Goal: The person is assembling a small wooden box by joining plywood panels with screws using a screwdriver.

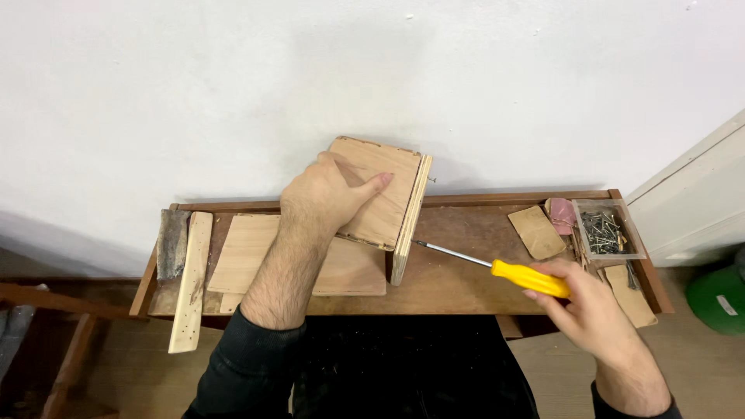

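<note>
My left hand (pixel 330 194) lies flat on a plywood box piece (pixel 384 194) that stands tilted on the wooden workbench (pixel 466 295), pressing it against an upright plywood panel (pixel 410 221). My right hand (pixel 586 306) grips the yellow handle of a screwdriver (pixel 508 271). The metal tip of the tool touches the side of the upright panel, low down. A small screw sticks out near the panel's top edge.
A flat plywood sheet (pixel 248 252) lies under my left forearm. A light wood strip (pixel 190 283) and a rough bark piece (pixel 171 242) rest at the left end. Right end: a clear plastic box of screws (pixel 607 230), brown sandpaper pieces (pixel 537 231) and a green container (pixel 718 299).
</note>
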